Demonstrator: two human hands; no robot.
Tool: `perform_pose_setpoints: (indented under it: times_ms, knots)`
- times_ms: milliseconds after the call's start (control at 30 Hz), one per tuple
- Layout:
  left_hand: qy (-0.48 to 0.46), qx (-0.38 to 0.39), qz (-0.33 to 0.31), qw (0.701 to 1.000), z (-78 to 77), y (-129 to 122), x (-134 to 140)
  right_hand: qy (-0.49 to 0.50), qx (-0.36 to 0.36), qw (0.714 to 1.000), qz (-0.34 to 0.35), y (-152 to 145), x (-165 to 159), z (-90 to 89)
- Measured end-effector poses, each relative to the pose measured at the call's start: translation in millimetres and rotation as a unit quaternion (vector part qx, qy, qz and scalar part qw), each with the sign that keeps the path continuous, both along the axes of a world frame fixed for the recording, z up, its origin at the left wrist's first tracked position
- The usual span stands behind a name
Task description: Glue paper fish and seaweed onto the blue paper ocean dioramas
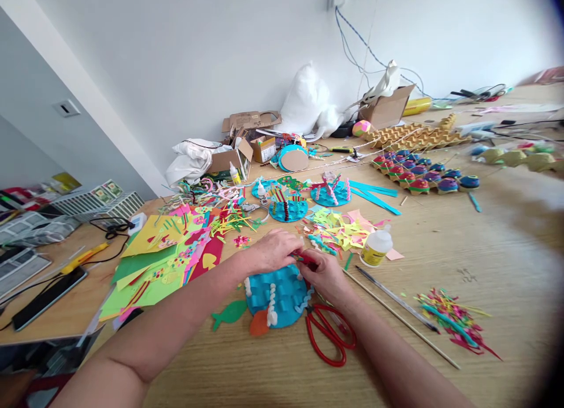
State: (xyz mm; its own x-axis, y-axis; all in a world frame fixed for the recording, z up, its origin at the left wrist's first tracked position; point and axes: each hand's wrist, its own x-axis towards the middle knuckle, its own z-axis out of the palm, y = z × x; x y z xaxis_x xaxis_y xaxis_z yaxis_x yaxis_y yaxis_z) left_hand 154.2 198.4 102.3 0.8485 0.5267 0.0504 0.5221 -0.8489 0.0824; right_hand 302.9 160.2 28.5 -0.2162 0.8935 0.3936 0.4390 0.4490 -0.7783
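Above the far edge of a round blue egg-carton piece (281, 293), my left hand (277, 250) and my right hand (325, 274) meet with fingers closed. A small red piece (305, 257) shows between the right thumb and fingers; its kind is unclear. What the left fingertips grip is hidden. White and pale blue twisted strips stand on the blue piece. An orange paper shape (259, 324) lies at its near edge, and a green paper fish (230, 315) is beside it on the left. Red-handled scissors (330, 337) rest by my right wrist.
A glue bottle (378, 247), a pen (396, 299) and a thin wooden stick (408, 323) lie right of my hands. Coloured paper sheets (154, 249) are spread to the left. Finished-looking blue discs (288, 209), paper scraps (341, 230) and painted egg cartons (425, 171) sit farther back.
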Motion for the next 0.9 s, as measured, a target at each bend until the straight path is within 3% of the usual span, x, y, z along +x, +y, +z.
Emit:
perform_pose_setpoints:
  times_ms: [333,900]
  knots:
    - [0.017,0.036,0.0,0.999,-6.0,2,2,-0.017,-0.001,1.0,0.001,-1,0,2.0]
    - [0.023,0.0,0.0,1.0,-5.2,3,4,-0.028,0.004,1.0,-0.007,2,2,-2.9]
